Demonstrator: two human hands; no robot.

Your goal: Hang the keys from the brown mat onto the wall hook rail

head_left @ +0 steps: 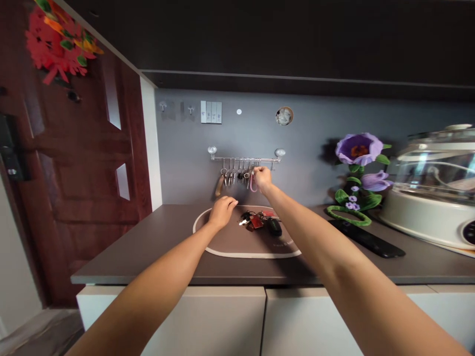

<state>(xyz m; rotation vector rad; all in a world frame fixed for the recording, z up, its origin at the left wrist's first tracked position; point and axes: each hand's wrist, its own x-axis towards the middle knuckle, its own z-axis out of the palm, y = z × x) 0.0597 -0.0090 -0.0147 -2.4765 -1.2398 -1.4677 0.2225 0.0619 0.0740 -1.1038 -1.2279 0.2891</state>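
My right hand [263, 179] is raised to the right part of a clear hook rail [245, 159] on the wall. Its fingers are pinched on a pink strap [253, 183], which hangs down in a loop; any key on it is hidden. Several keys [229, 178] hang from the hooks to the left, one with a brown fob [219, 186]. Lower down, my left hand [221, 211] hovers over the left part of a brown mat [241, 244], fingers curled together, nothing visible in them. On the mat lie a bunch of keys with a red tag [256, 221] and a black car key [274, 227].
A purple artificial flower [358, 150] and a long black object [371, 240] occupy the counter's right side, beside a white appliance with a clear cover [434, 198]. A dark cabinet [282, 39] overhangs the counter. A red-brown door [89, 207] stands at left.
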